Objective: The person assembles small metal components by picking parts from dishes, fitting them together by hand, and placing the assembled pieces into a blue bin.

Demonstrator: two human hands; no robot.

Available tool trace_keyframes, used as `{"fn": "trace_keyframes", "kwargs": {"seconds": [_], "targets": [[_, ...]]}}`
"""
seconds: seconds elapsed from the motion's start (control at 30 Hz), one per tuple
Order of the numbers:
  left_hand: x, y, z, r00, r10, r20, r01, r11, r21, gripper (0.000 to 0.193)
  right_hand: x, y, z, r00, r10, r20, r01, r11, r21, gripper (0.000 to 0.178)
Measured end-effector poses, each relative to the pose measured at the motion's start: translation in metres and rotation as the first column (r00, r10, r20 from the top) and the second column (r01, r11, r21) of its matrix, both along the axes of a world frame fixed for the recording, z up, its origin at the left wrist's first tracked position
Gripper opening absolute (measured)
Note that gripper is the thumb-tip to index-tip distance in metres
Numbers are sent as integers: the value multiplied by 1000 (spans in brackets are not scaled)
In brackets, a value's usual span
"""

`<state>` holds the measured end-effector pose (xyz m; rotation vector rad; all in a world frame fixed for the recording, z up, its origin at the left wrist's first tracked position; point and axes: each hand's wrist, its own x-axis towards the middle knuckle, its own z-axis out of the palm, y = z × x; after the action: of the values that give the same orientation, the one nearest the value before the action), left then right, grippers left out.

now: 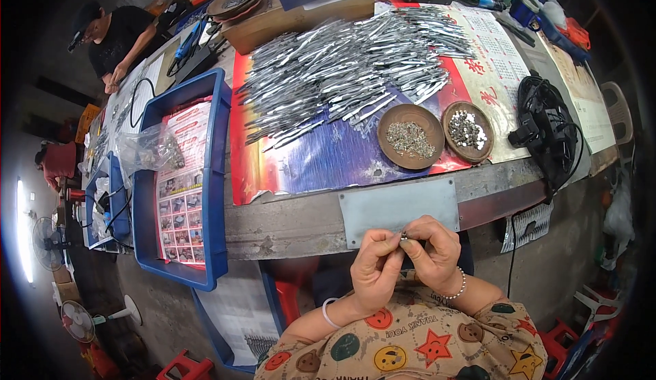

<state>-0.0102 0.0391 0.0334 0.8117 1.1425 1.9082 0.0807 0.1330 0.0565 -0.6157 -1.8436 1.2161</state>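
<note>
My left hand [378,265] and my right hand [435,251] meet above the table's near edge. Their fingertips pinch a tiny dark metal piece [404,236], too small to name and partly hidden by the fingers. Just beyond them, a pale flat plate [400,206] lies at the edge. Two round brown bowls stand farther off: one bowl [387,153] holds small thin metal pieces [410,140], the other bowl [471,153] holds shiny round bits [467,130]. Behind the bowls spreads a large heap of thin silvery metal strips [348,72].
At the left lies a blue tray [217,175] with printed sheets and a clear plastic bag [147,149]. Bundled black cable [547,127] rests at the right edge. A wooden box [253,36] stands behind the heap. Another person [113,45] sits at the far left.
</note>
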Motion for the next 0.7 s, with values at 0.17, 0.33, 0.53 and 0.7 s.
{"fn": "trace_keyframes", "kwargs": {"seconds": [0.17, 0.33, 0.53, 0.7], "targets": [[2, 2, 0, 998, -45, 46, 44, 999, 6, 23, -1, -1, -4, 998, -54, 32, 52, 997, 55, 14], [5, 3, -4, 995, -59, 79, 60, 998, -6, 22, -3, 3, -8, 994, -81, 75, 68, 985, 161, 20], [0, 3, -3, 994, -94, -60, 94, 996, -9, 25, -2, 6, -20, 999, 26, 27, -30, 989, 142, 34], [-1, 2, -4, 994, -72, -87, 72, 997, -3, 26, 3, 8, -23, 984, 159, 87, -169, 977, 129, 36]]}}
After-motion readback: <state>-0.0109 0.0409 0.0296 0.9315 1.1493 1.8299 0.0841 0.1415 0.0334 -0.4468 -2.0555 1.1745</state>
